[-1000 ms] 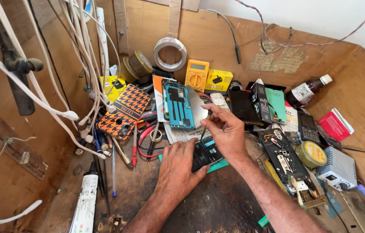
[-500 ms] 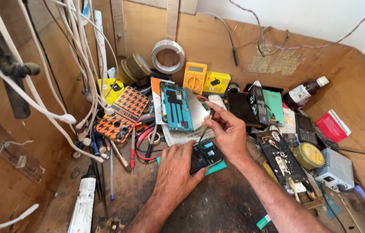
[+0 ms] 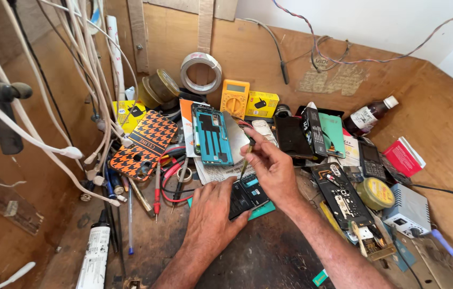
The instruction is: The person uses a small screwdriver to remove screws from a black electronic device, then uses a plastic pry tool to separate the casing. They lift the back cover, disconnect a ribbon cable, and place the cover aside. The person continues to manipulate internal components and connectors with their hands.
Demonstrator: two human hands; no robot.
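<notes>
My left hand (image 3: 211, 214) lies flat on the bench and presses down on the near edge of an opened black phone (image 3: 248, 194) that rests on a teal mat. My right hand (image 3: 272, 166) grips a thin screwdriver (image 3: 246, 158), its tip pointing down at the top of that phone. Just behind, a teal phone frame (image 3: 212, 134) lies on a sheet of newspaper.
An orange-and-black patterned phone case (image 3: 143, 143), red and blue probes and pens, a yellow multimeter (image 3: 235, 97), a tape roll (image 3: 200, 72), several phones and boards at right, a brown bottle (image 3: 370, 114), a red box (image 3: 404, 157), white cables hanging at left.
My right hand has dropped slightly and brought the screwdriver tip closer to the phone. My left hand stays pressed on the phone.
</notes>
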